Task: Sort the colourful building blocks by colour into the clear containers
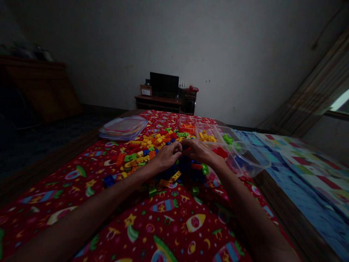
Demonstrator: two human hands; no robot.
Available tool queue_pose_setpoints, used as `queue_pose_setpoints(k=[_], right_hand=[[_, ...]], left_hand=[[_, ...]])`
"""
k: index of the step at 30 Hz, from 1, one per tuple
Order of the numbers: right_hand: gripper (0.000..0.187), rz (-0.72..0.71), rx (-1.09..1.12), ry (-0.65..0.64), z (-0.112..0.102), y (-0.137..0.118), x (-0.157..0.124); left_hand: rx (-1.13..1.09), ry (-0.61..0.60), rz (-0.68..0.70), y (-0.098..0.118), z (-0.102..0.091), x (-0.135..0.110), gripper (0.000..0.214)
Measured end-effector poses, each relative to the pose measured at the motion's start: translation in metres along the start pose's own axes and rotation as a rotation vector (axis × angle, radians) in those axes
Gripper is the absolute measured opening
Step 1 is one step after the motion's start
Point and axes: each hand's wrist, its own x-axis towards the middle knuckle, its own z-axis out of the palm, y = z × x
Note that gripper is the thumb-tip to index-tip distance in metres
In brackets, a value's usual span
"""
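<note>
My left hand (167,155) and my right hand (198,150) meet fingertip to fingertip above a pile of coloured toy bricks (152,149) on a red patterned cloth (163,218). Both hands have their fingers curled and pinched together around something small and red that I cannot make out in the dim light. Dark blue bricks (188,168) lie right under the hands.
Several clear plastic tubs (245,156) holding sorted bricks stand right of the hands. A stack of clear lids (124,128) lies at the far left of the cloth. A blue patterned mat (300,171) lies to the right. A low cabinet with a dark screen (164,85) stands by the wall.
</note>
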Motion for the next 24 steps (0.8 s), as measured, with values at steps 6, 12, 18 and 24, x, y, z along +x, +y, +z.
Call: queue_pose_setpoints(k=[6,12,18,24], right_hand=[[0.02,0.163,-0.088,0.174,-0.011,0.013,-0.005],[0.025,0.464,-0.338,0.424,-0.066,0.043,-0.034],[0.022,0.82,-0.478,0.428,-0.109,0.061,-0.087],[0.025,0.821,-0.497,0.446,-0.113,0.069,-0.1]], left_hand=[[0.104,0.011,0.025,-0.004,-0.005,-0.004,0.008],[0.259,-0.274,0.369,-0.005,-0.001,-0.013,0.015],[0.318,-0.234,0.347,-0.006,0.003,-0.013,0.018],[0.141,-0.102,0.1,-0.005,-0.01,-0.004,0.024]])
